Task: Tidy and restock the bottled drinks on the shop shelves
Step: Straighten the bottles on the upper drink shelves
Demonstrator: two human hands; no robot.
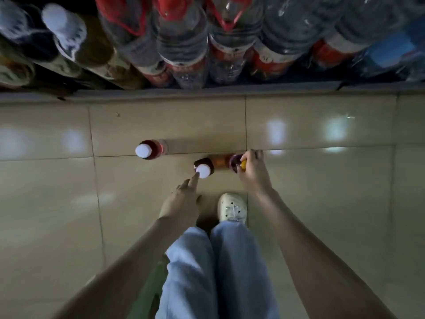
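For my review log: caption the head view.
Right hand grips a yellow-capped bottle; left hand reaches toward a white-capped bottle standing on the tiled floor.

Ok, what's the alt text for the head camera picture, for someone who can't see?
Seen from above, a left hand reaches to a white-capped bottle on the tiled floor while the right hand grips a yellow-capped bottle beside it. Large water bottles fill the shelf ahead.

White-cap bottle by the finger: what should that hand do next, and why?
Probably close the left hand round the near white-cap bottle and lift it: only its fingertip reaches the cap, while the right hand grips the orange-cap bottle.
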